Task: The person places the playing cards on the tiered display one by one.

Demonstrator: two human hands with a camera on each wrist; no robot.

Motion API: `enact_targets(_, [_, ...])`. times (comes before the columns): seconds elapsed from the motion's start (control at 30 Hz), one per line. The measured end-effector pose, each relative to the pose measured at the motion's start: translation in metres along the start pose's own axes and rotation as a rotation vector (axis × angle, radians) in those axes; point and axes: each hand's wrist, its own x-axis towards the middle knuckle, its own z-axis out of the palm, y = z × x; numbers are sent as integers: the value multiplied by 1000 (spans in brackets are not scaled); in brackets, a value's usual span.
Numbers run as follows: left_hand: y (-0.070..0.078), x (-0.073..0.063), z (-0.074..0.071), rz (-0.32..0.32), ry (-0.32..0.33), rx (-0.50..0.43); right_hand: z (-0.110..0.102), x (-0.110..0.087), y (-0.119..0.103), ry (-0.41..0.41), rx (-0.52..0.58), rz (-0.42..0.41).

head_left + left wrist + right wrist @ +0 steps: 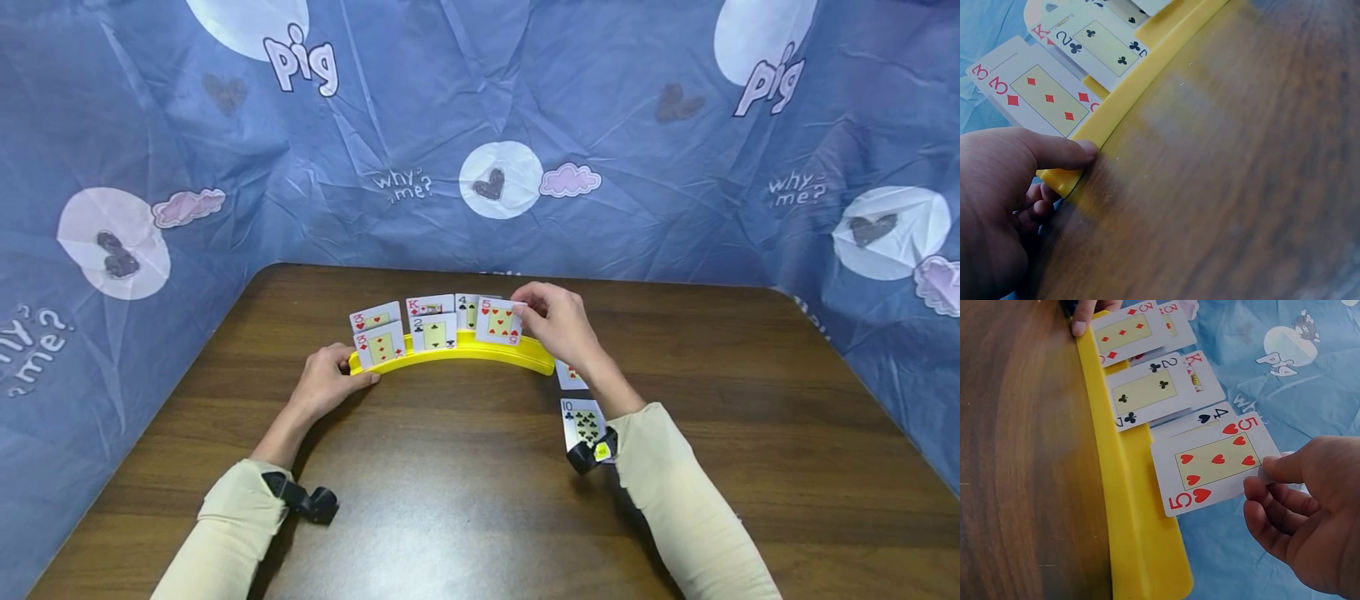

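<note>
A curved yellow card holder (450, 350) stands on the table with playing cards upright in two rows. My left hand (326, 382) grips its left end, thumb on the front edge. Between thumb and fingers, my right hand (558, 321) pinches the five of hearts (1218, 464) by its edge. That card is in front of the four of spades (467, 312) and overlaps it. Further left, the two of clubs (434, 333) stands before the king of diamonds (430, 305). At the left end, the three of diamonds (1047, 94) is before the three of hearts (372, 317).
On the table right of the holder lies the ten of clubs (581, 421), partly covered by the right wrist camera (592, 452). A red-suited card (570, 377) lies just beyond it, partly hidden by the forearm. A blue printed cloth (420, 108) hangs behind the wooden table (420, 467).
</note>
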Motion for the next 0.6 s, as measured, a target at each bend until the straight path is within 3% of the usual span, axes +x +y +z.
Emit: enact_targets(0.6, [1,0,-1,-25,-15,-2,20,2,1,-11,-15,19])
